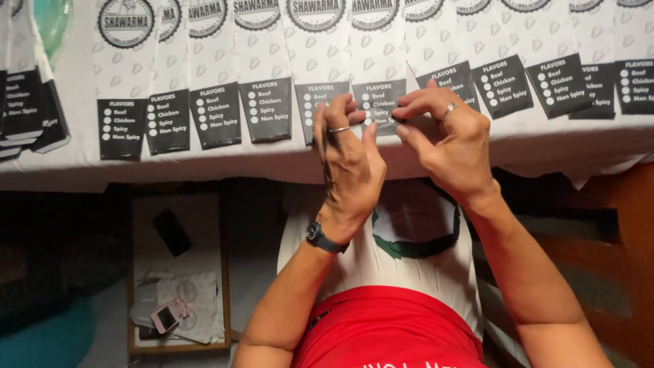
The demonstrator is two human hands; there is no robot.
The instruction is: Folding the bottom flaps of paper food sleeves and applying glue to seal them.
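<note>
A row of white paper sleeves with round black logos and black printed panels lies overlapped along the table's front edge. My left hand (347, 160), with a ring and a dark wristwatch, pinches the lower edge of one middle sleeve (379, 102). My right hand (449, 140), also ringed, pinches the same sleeve's edge just to the right. Both sets of fingertips meet over its black panel. The neighbouring sleeves (266, 102) lie flat and untouched.
The white table edge (204, 167) runs across the view. Below it at the left stands a low wooden tray (225, 272) holding papers, a dark phone (172, 232) and a small pink device (169, 315). A stack of sleeves (27, 102) sits at far left.
</note>
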